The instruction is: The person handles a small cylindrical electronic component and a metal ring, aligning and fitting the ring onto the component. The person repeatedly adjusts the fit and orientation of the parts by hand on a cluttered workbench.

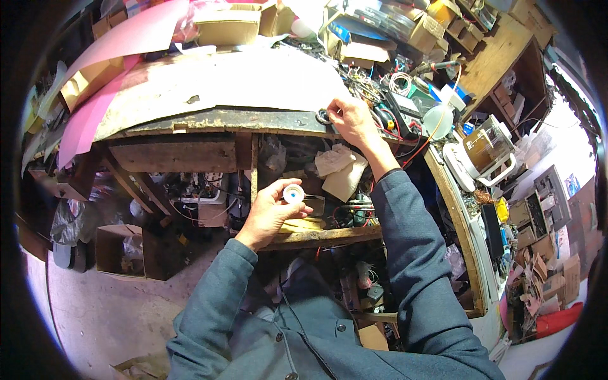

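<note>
My left hand (271,212) is closed around a small white round part (293,194), held between thumb and fingers. Its open face is turned up and shows a blue spot in the middle. Below it is the open drawer (316,237) with a wooden front. My right hand (350,120) is over the workbench's front edge, thumb and fingertips pinched together. What they hold, if anything, cannot be made out. Touching or just beside those fingertips is a small dark ring-shaped thing (323,116). A white sheet (253,79) covers the bench top behind.
Tangled wires and tools (386,104) crowd the bench to the right. A crumpled cream cloth (342,168) and coiled yellow cable (303,225) lie in the drawer. A cardboard box (120,253) stands on the floor at left. An appliance with an amber container (484,151) stands at right.
</note>
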`<state>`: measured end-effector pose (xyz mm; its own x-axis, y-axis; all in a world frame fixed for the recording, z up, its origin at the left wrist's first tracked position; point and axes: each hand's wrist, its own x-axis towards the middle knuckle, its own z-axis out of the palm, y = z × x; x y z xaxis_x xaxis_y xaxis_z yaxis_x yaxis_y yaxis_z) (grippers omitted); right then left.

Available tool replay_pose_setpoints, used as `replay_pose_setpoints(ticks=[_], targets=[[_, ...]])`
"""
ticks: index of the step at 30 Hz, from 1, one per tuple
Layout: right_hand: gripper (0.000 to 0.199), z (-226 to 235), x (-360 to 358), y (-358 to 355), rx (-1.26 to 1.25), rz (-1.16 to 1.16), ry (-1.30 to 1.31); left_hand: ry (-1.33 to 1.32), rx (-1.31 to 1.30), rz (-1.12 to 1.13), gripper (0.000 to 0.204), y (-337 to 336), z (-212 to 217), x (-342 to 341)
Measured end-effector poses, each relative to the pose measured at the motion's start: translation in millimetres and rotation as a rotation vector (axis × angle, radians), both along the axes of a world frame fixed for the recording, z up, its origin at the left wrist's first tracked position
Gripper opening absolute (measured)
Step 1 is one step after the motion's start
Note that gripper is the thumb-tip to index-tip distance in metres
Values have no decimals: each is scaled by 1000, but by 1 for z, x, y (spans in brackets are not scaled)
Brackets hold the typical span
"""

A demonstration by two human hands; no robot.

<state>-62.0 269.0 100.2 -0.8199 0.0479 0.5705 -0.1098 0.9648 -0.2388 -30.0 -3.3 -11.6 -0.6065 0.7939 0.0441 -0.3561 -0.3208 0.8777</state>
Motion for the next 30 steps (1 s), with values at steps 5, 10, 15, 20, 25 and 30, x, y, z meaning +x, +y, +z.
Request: replay_pose_setpoints(ticks=[5, 10, 15, 20, 25, 30], targets=[[8, 4, 0, -3, 3, -24, -40, -3, -14, 11, 49, -1, 1, 1], [13, 5, 1, -3, -3, -53, -67, 1, -7, 8, 49, -1, 2, 0], [17, 13, 2, 4, -21, -60, 12, -8, 5, 8, 50, -1, -2, -1], [20, 27, 11, 40, -96, -293, 98, 8, -7, 11, 49, 1, -1, 0], [28, 31, -1, 43, -1, -380, -195, 9, -8, 20, 49, -1, -1, 0], [30, 14, -13, 40, 182, -336, -209, 7, 5, 11, 50, 0, -1, -1]])
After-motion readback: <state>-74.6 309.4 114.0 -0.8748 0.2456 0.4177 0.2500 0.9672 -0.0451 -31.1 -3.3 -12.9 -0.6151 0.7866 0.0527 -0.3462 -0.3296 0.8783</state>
